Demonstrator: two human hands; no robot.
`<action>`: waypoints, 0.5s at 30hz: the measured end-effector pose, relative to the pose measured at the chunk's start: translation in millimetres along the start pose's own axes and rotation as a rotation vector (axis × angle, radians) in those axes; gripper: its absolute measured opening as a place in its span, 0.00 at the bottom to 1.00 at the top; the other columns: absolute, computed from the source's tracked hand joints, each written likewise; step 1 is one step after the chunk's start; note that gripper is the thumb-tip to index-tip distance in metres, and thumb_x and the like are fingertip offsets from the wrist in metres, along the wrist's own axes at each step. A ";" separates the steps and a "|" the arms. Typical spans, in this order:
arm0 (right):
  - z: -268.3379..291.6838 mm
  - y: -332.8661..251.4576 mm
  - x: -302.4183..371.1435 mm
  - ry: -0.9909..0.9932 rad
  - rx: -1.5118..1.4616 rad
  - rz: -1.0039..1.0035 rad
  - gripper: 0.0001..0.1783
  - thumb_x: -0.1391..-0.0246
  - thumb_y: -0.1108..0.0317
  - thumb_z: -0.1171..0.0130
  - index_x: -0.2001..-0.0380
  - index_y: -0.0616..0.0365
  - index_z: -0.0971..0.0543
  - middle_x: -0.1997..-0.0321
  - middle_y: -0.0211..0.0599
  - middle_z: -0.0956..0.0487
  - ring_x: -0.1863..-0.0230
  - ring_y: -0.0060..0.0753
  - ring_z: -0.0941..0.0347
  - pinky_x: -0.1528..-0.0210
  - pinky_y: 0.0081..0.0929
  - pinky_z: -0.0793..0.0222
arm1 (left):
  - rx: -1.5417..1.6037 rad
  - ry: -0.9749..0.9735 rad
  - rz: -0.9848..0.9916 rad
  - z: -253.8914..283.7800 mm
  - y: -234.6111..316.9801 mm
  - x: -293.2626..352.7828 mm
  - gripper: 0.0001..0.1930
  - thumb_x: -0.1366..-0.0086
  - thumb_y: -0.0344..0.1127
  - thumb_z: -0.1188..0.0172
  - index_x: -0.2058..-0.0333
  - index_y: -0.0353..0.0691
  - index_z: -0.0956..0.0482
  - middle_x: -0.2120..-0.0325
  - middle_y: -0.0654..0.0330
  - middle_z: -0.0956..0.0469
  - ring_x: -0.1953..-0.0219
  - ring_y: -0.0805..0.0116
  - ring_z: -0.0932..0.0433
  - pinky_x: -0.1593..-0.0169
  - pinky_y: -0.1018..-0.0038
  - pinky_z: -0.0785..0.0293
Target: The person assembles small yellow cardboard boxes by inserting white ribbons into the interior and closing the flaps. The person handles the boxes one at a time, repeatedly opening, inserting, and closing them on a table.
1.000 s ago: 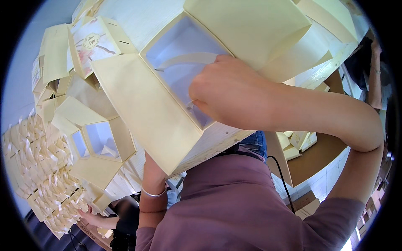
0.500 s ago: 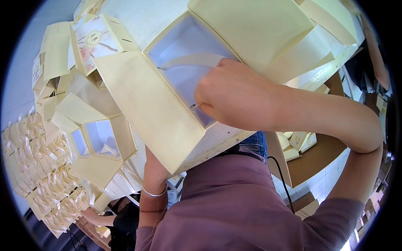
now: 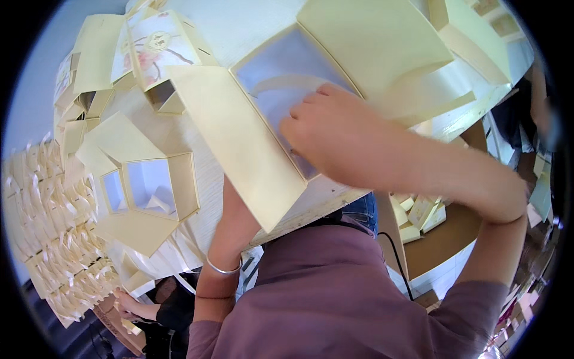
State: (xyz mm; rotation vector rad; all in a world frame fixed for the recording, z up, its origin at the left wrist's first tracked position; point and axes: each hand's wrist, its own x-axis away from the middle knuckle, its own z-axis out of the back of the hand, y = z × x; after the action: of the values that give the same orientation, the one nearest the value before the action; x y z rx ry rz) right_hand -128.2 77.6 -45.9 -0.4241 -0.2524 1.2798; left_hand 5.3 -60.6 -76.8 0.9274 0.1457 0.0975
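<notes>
Fingers [image 3: 291, 128] of the right hand [image 3: 335, 128] curl inward over an open cream box [image 3: 293, 54]; their tips are hidden, so whether they pinch the white ribbon [image 3: 284, 82] inside cannot be told. In the head view, this box lies with flaps spread by the near edge of a white table [image 3: 245, 21]. Toward the table's left end sit another open box [image 3: 184, 185], a floral-printed box [image 3: 155, 45] and rows of ribboned cream pieces [image 3: 54, 233], with a co-worker's hand [image 3: 127, 304] beside them. Below the near edge, rightward, stands a brown carton [image 3: 448, 239] holding small cream boxes [image 3: 423, 212]. The right forearm crosses from the right, elbow bent, back of the hand upward. The left hand [image 3: 237, 209] reaches up behind a flap, its fingers concealed.
</notes>
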 end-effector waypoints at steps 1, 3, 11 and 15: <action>6.7 -10.3 5.0 0.074 0.174 0.073 0.10 0.66 0.74 0.49 0.74 0.64 0.27 0.71 0.45 0.27 0.69 0.41 0.31 0.63 0.32 0.39 | -0.069 0.042 -0.051 3.4 0.9 0.5 0.14 0.54 0.29 0.40 0.66 0.36 0.27 0.69 0.55 0.27 0.66 0.64 0.27 0.60 0.71 0.33; 8.9 -29.3 21.9 0.230 0.181 0.135 0.24 0.71 0.70 0.45 0.63 0.68 0.31 0.67 0.43 0.30 0.64 0.38 0.32 0.61 0.32 0.38 | -0.058 0.173 0.059 12.5 -1.8 8.1 0.09 0.54 0.26 0.42 0.70 0.35 0.28 0.74 0.55 0.28 0.71 0.66 0.28 0.65 0.74 0.33; -56.9 -36.2 56.9 0.398 0.115 0.064 0.31 0.66 0.60 0.41 0.55 0.65 0.33 0.66 0.40 0.30 0.62 0.35 0.33 0.59 0.29 0.40 | 0.291 0.447 0.430 65.9 5.9 112.9 0.02 0.46 0.24 0.49 0.76 0.34 0.33 0.80 0.64 0.34 0.78 0.78 0.35 0.74 0.84 0.39; -27.2 -43.8 54.6 0.355 0.068 0.027 0.34 0.69 0.64 0.41 0.53 0.64 0.34 0.62 0.43 0.29 0.59 0.38 0.33 0.56 0.32 0.41 | 0.524 0.479 0.398 53.0 -8.3 117.6 0.02 0.43 0.25 0.52 0.73 0.34 0.34 0.78 0.64 0.35 0.77 0.79 0.34 0.72 0.83 0.36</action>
State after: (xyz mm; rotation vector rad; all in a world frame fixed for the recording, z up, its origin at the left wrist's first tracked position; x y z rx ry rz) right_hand -63.9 115.6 -53.8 -0.5888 0.0964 1.2116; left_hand 130.3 -90.1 -62.0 1.4375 0.4438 0.6776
